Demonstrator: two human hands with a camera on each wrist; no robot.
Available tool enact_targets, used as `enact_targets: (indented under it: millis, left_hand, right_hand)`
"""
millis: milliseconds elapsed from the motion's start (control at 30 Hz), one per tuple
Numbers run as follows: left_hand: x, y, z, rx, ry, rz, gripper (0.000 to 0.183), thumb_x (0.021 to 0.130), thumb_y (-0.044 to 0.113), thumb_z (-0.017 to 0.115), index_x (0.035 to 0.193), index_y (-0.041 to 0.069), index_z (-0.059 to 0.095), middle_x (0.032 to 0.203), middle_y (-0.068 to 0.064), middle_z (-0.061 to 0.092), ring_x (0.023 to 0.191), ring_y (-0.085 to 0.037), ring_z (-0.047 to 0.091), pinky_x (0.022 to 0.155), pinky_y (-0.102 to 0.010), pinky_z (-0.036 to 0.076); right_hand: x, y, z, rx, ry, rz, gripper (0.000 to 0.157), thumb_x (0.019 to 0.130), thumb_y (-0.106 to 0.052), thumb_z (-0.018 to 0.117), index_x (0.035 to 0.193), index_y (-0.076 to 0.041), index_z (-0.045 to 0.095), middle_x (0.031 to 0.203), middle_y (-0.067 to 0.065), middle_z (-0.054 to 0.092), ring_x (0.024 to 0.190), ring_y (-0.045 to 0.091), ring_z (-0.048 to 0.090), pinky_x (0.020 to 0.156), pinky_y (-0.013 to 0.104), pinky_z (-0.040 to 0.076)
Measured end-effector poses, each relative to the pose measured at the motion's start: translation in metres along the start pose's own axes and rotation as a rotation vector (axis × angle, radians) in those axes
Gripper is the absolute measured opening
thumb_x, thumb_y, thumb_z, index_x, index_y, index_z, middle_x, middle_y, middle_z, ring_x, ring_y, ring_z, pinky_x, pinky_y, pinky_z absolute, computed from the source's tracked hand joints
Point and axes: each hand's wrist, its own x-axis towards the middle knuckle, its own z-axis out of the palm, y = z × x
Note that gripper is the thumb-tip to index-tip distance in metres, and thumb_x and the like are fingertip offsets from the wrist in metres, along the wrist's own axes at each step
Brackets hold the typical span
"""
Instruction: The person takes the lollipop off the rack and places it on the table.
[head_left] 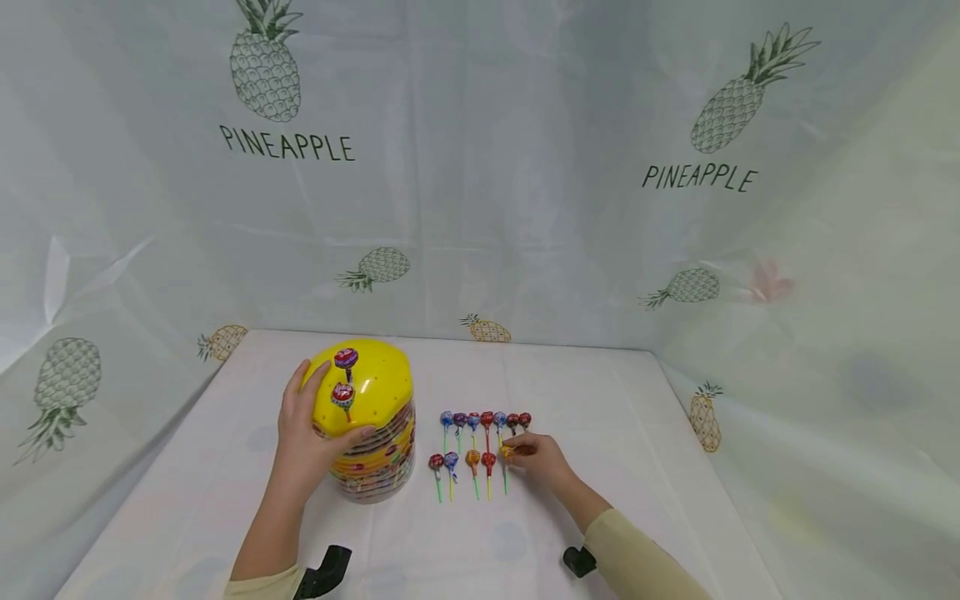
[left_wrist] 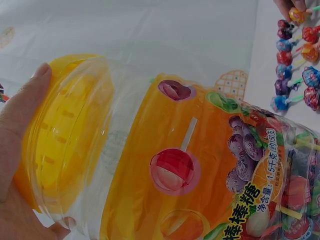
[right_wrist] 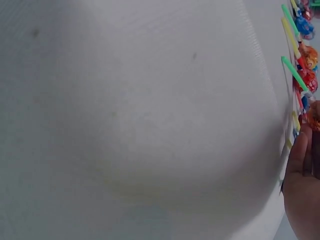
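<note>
My left hand [head_left: 303, 442] grips the yellow lid [head_left: 382, 387] of a clear plastic candy jar [head_left: 378, 462], thumb across the near side, fingers over the far edge. Two lollipops [head_left: 343, 395] show on top of the lid. In the left wrist view the jar's fruit-printed label [left_wrist: 165, 165] faces the camera, with wrapped candies behind its lower end. On the white table my right hand [head_left: 547, 462] pinches an orange-wrapped lollipop [head_left: 507, 451] by its head, at the right end of the front row. Its green stick points toward me.
A back row of lollipops [head_left: 487, 417], several in red, blue and purple wrappers, lies just behind the front row [head_left: 472, 458]. The front row has a gap between its blue and orange lollipops. A pineapple-print sheet [head_left: 510, 208] hangs behind the table [head_left: 600, 400].
</note>
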Motion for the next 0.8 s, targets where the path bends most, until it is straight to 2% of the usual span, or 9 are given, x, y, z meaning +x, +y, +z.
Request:
enact_targets:
  millis: [400, 567, 667, 800]
  left_hand:
    - [0.000, 0.002, 0.000, -0.007, 0.001, -0.003, 0.102, 0.077, 0.020, 0.084, 0.156, 0.023, 0.019, 0.162, -0.005, -0.003, 0.142, -0.044, 0.011, 0.102, -0.065, 0.034]
    - [-0.001, 0.003, 0.000, -0.007, 0.002, -0.006, 0.102, 0.077, 0.020, 0.084, 0.156, 0.023, 0.019, 0.162, -0.006, -0.003, 0.142, -0.044, 0.011, 0.102, -0.065, 0.034]
    - [0.000, 0.003, 0.000, -0.002, 0.004, -0.009, 0.102, 0.077, 0.020, 0.084, 0.156, 0.023, 0.019, 0.162, -0.006, -0.003, 0.142, -0.044, 0.011, 0.102, -0.065, 0.034]
    - [0.000, 0.002, 0.000, -0.003, 0.004, -0.009, 0.103, 0.077, 0.020, 0.084, 0.156, 0.023, 0.019, 0.162, -0.006, -0.003, 0.142, -0.044, 0.011, 0.102, -0.065, 0.034]
  right_hand:
    - [0.001, -0.006, 0.005, -0.208, 0.020, -0.057, 0.020, 0.083, -0.012, 0.078, 0.102, -0.007, 0.076, 0.093, -0.001, 0.062, 0.083, 0.014, 0.058, 0.067, 0.026, 0.053]
    - [-0.001, -0.008, 0.007, -0.304, 0.031, -0.098, 0.019, 0.083, -0.013, 0.078, 0.101, -0.009, 0.076, 0.092, -0.002, 0.061, 0.079, 0.015, 0.051, 0.063, 0.026, 0.046]
    - [-0.002, -0.010, 0.008, -0.330, 0.028, -0.120, 0.019, 0.082, -0.012, 0.079, 0.101, -0.009, 0.076, 0.093, -0.002, 0.062, 0.076, 0.015, 0.048, 0.060, 0.026, 0.043]
    - [-0.003, -0.011, 0.009, -0.340, 0.025, -0.102, 0.019, 0.083, -0.015, 0.079, 0.101, -0.011, 0.076, 0.093, -0.003, 0.062, 0.074, 0.015, 0.048, 0.058, 0.026, 0.041]
